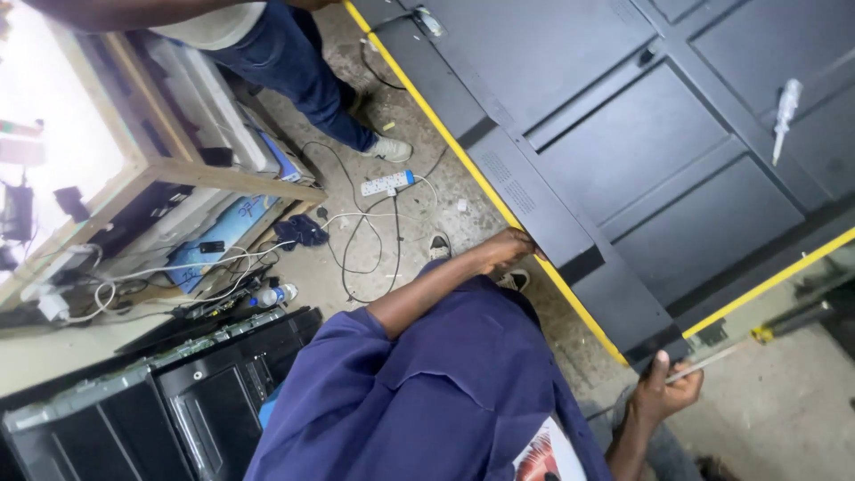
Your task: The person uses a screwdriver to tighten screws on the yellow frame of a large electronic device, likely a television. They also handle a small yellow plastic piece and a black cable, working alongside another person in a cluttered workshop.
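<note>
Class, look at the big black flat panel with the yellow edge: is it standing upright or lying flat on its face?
Lying flat, back side up: the black flat panel spreads level, with a white-handled screwdriver resting on it.

Big black yellow-edged screen panel (641, 160), face-down.
</note>
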